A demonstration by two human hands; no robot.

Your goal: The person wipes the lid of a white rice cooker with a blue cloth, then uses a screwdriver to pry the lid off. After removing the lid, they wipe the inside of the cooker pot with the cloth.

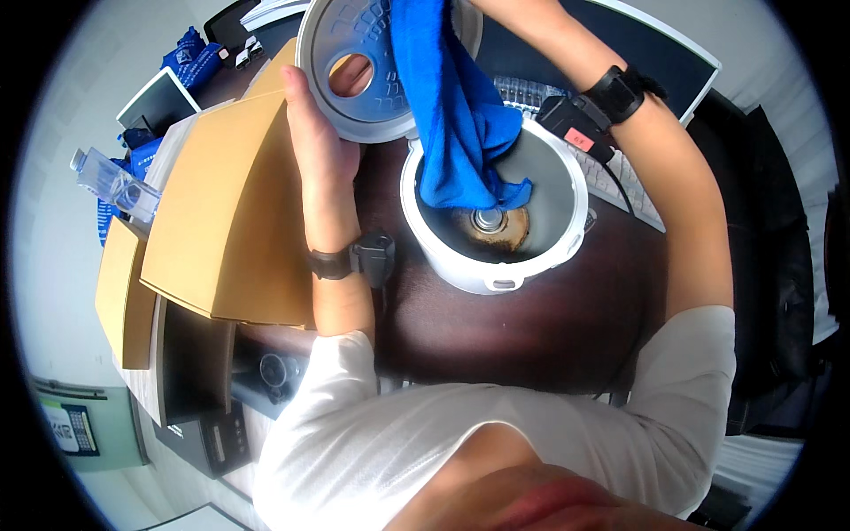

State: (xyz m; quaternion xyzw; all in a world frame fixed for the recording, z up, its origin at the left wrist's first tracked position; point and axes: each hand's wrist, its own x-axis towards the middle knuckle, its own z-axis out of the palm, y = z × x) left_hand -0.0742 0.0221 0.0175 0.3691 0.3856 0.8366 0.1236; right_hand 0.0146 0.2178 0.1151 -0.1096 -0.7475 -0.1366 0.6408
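Observation:
My left hand (325, 143) grips the edge of a rice cooker's lid (321, 79). The thumb lies along the rim, and fingers show through the round hole in its metal inner plate. A blue cloth (451, 133) hangs from the top of the picture across the lid, its lower end inside the cooker's opening. My right hand is beyond the top edge, so its hold on the cloth cannot be seen. The white cooker body (451, 275) stands on the dark desk. Inside it, a brown-stained heating plate (514, 229) surrounds a round metal centre piece (489, 220).
Cardboard boxes (206, 212) stand close by my left forearm, with a clear plastic bottle (119, 186) behind them. A white keyboard (621, 179) and a monitor (657, 60) are behind the cooker on the right. Black cables run over the desk (505, 345).

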